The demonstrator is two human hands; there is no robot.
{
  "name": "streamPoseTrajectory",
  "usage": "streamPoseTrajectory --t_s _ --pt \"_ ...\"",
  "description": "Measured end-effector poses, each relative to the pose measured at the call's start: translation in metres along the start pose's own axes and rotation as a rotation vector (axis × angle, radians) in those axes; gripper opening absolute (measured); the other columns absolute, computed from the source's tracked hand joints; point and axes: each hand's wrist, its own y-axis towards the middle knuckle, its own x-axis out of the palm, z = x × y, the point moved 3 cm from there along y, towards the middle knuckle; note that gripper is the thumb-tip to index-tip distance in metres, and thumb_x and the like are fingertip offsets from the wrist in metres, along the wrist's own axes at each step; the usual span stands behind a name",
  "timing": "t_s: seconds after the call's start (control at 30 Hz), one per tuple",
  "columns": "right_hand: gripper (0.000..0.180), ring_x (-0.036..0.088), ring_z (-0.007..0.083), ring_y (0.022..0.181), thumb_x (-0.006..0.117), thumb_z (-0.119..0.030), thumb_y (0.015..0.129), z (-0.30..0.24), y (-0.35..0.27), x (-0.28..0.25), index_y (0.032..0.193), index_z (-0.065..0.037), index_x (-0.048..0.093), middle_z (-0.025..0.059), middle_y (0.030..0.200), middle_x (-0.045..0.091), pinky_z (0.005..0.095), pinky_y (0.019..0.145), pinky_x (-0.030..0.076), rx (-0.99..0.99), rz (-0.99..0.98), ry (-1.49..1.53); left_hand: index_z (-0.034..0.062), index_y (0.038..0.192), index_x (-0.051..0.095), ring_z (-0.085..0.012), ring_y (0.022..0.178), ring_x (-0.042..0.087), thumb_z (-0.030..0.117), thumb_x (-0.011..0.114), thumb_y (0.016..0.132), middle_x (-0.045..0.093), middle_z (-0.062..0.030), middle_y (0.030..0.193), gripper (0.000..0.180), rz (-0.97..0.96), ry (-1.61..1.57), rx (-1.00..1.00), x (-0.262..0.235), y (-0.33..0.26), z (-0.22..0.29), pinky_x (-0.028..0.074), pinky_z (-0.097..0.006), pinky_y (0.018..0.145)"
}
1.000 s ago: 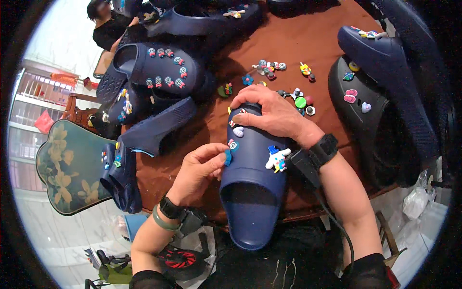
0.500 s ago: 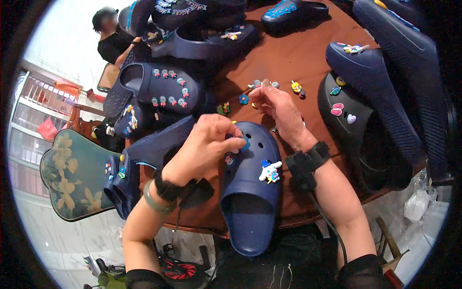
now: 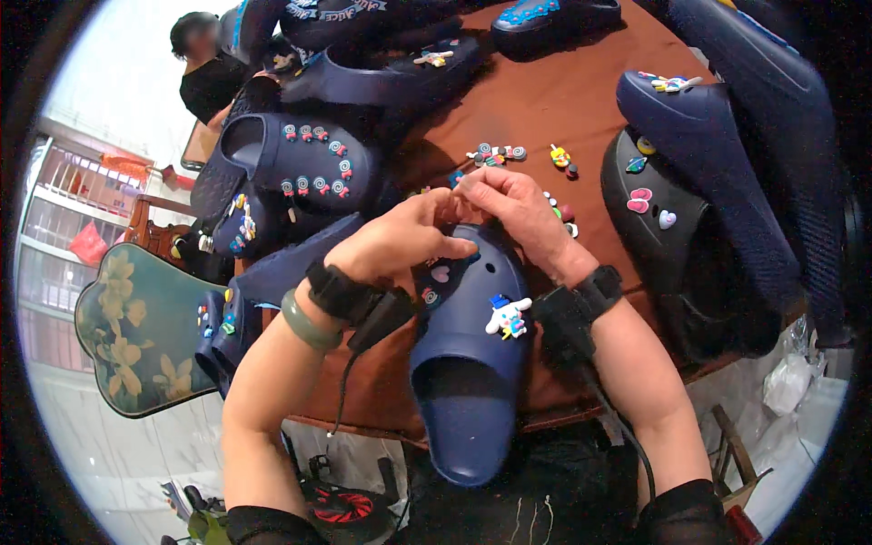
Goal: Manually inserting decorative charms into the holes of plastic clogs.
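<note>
A navy clog (image 3: 468,313) lies before me, toe pointing away. It carries a white long-eared character charm (image 3: 509,317), a pink heart charm (image 3: 440,273) and a lollipop charm (image 3: 431,295). My left hand (image 3: 404,234) is curled at the toe with its thumb lying on the upper. A bit of blue shows below that thumb. My right hand (image 3: 527,218) is closed just beyond the toe, fingertips close to the left fingers; anything pinched there is hidden. Beside its fingertips a blue flower charm (image 3: 457,178) is partly visible.
Loose charms (image 3: 496,154) lie on the brown tablecloth (image 3: 536,100) beyond my hands. Decorated clogs stand at left (image 3: 313,163) and right (image 3: 658,204). A green floral chair back (image 3: 150,331) is at the left. Farther back is another person (image 3: 209,73).
My right hand has moved down and left, toward the left hand, and its fingers have closed. My left hand's thumb has shifted up the clog toward the toe.
</note>
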Motion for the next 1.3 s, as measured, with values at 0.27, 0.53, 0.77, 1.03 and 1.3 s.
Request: streamPoseTrajectory --t_s 0.27,0.53,0.77,1.03,1.3 --pt "0.024 0.053 0.0060 0.069 0.055 -0.026 0.095 -0.005 0.001 -0.020 0.090 -0.006 0.067 -0.0014 0.078 0.063 0.0220 0.064 0.041 -0.052 0.321 0.065 0.0040 0.106 0.055 -0.0115 0.083 0.054 0.008 0.074 0.075 0.058 -0.0037 0.100 0.037 0.133 -0.095 -0.146 0.013 -0.002 -0.008 0.045 -0.026 0.071" --pt "0.022 0.051 0.0047 0.067 0.056 -0.025 0.094 -0.020 0.001 -0.042 0.091 -0.006 0.066 -0.0029 0.078 0.062 0.0208 0.062 0.040 -0.166 0.412 0.104 0.0056 0.096 0.058 -0.0128 0.085 0.056 0.013 0.080 0.068 0.060 -0.0030 0.090 0.037 0.303 -0.131 -0.052 0.007 -0.013 -0.015 0.043 -0.027 0.074" --pt "0.019 0.053 0.0059 0.078 0.063 -0.021 0.090 -0.020 -0.005 -0.014 0.092 -0.003 0.066 -0.0030 0.085 0.060 0.0211 0.072 0.043 0.080 -0.158 -0.216 0.0050 0.112 0.060 -0.0114 0.081 0.058 0.020 0.077 0.076 0.063 -0.0036 0.097 0.043 0.125 -0.214 -0.031 0.014 -0.021 -0.006 0.047 -0.025 0.070" --pt "0.020 0.053 0.0062 0.085 0.064 -0.020 0.088 -0.022 -0.009 -0.010 0.096 -0.001 0.064 -0.0016 0.090 0.060 0.0221 0.077 0.043 0.136 -0.198 -0.368 0.0001 0.118 0.059 -0.0073 0.081 0.059 0.016 0.069 0.083 0.066 -0.0021 0.091 0.040 -0.109 -0.039 -0.004 -0.001 -0.019 0.004 0.048 -0.023 0.073" --pt "0.017 0.054 0.0059 0.083 0.065 -0.017 0.087 -0.013 -0.005 -0.010 0.095 -0.002 0.061 -0.0014 0.087 0.061 0.0220 0.075 0.044 0.122 -0.263 -0.294 0.0040 0.116 0.060 -0.0054 0.073 0.058 0.015 0.064 0.086 0.065 -0.0004 0.089 0.033 -0.045 -0.253 -0.054 0.020 -0.016 -0.016 0.047 -0.022 0.063"
